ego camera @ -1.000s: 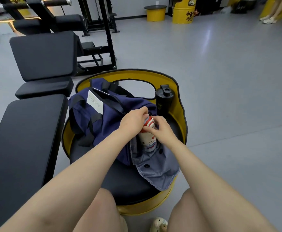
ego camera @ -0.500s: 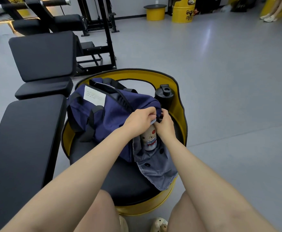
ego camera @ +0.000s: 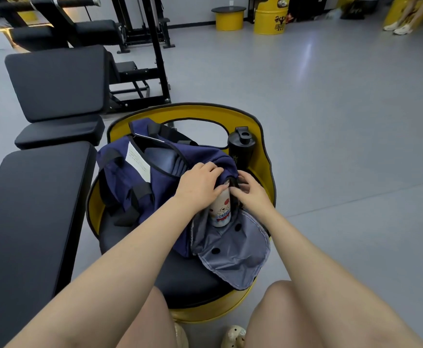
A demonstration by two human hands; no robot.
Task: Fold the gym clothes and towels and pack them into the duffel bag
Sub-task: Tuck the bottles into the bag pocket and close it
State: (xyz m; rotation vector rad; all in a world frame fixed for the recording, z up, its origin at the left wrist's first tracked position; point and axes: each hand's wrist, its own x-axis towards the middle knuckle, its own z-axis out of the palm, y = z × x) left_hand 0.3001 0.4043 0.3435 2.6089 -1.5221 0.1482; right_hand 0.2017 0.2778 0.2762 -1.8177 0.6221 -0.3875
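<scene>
My left grip point(ego camera: 200, 187) clenches the duffel bag point(ego camera: 135, 182) fabric; right grip point(ego camera: 251, 190) pinches the pocket edge; the cup point(ego camera: 220, 209) between them could tip out.

Navy fabric duffel bag point(ego camera: 130, 182) with black straps and white label, slumped on a yellow-rimmed black round seat, top zip open. Grey-lined end-pocket flap point(ego camera: 233, 257) hangs open toward viewer. White cartoon-print bottle point(ego camera: 221, 209) stands upright in that end pocket.
</scene>
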